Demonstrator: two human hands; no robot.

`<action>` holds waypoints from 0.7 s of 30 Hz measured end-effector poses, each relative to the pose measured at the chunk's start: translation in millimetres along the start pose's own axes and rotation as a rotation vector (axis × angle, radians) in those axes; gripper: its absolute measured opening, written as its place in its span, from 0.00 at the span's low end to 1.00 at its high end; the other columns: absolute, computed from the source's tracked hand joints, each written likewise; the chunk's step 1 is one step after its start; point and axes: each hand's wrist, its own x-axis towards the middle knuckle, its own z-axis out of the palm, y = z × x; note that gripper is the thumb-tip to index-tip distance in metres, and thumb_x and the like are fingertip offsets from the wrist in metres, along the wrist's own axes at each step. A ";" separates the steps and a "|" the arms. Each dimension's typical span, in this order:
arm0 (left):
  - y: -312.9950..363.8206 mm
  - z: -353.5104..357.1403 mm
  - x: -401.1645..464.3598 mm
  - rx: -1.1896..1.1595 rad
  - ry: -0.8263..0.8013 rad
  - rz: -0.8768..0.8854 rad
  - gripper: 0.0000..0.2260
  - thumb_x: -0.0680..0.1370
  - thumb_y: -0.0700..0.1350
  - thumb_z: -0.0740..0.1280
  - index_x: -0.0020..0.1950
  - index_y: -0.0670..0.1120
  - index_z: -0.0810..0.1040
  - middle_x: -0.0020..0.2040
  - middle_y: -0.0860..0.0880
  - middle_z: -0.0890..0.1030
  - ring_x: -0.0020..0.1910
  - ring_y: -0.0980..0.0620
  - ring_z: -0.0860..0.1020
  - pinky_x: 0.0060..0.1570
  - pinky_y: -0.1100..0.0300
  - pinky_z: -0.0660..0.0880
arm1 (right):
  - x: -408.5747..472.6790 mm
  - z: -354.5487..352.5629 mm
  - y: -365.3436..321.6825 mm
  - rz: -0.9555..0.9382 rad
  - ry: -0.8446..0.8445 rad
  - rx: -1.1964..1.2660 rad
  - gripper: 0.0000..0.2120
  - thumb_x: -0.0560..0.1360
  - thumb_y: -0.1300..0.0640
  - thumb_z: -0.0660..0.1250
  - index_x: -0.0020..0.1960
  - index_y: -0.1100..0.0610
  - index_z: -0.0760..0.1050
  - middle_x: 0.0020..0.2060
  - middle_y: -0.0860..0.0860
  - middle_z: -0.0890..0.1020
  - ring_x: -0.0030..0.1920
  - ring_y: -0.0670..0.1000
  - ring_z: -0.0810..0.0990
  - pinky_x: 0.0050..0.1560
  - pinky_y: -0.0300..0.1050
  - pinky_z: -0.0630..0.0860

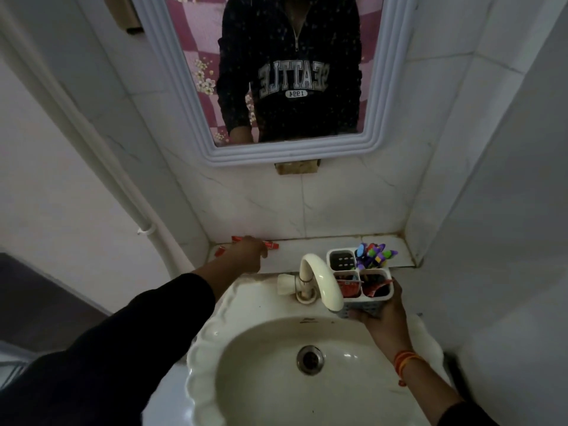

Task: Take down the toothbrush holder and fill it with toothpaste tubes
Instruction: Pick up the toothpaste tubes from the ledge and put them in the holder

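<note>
Right hand (379, 312), lower right of the frame, wrapped around the base of the white toothbrush holder (362, 279), holding it above the right rim of the sink (212, 339), just behind the curved tap (319, 279). Four compartments up top: back left empty, back right bristling with colourful toothbrushes (373, 255), both front ones already carrying red toothpaste tubes (350, 287). Orange thread band (404, 361) on that wrist.

Left hand (247, 253), centre left, stretched out in a dark sleeve to the tiled ledge (307, 249) behind the sink, fingers curled down over a red tube (270, 245) lying flat against the wall; grip looks closing, though cannot tell if it is truly clamped. More red bits (220, 251) poking out either side of the hand.

Mirror (292, 72) filling the top centre, reflecting a dark sweatshirt.
</note>
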 end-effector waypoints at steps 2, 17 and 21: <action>-14.3 17.1 7.5 0.088 0.024 -0.027 0.18 0.79 0.43 0.68 0.70 0.46 0.77 0.71 0.45 0.75 0.70 0.45 0.74 0.67 0.56 0.70 | 0.6 1.5 -1.1 0.032 -0.019 0.036 0.34 0.72 0.83 0.66 0.61 0.46 0.71 0.57 0.50 0.79 0.48 0.42 0.85 0.35 0.39 0.84; -31.6 20.2 21.8 0.001 0.207 0.252 0.19 0.83 0.51 0.60 0.74 0.52 0.71 0.61 0.45 0.77 0.53 0.42 0.81 0.49 0.52 0.78 | 5.7 6.7 1.1 0.218 -0.007 0.332 0.28 0.81 0.78 0.58 0.57 0.43 0.76 0.50 0.47 0.86 0.46 0.46 0.87 0.33 0.47 0.85; 15.5 -38.2 -1.7 -0.032 0.091 0.362 0.19 0.79 0.53 0.69 0.70 0.52 0.77 0.54 0.49 0.82 0.42 0.53 0.79 0.47 0.55 0.79 | 0.8 11.7 -6.9 0.220 0.038 0.400 0.19 0.83 0.66 0.61 0.55 0.43 0.80 0.48 0.46 0.87 0.49 0.53 0.87 0.35 0.54 0.85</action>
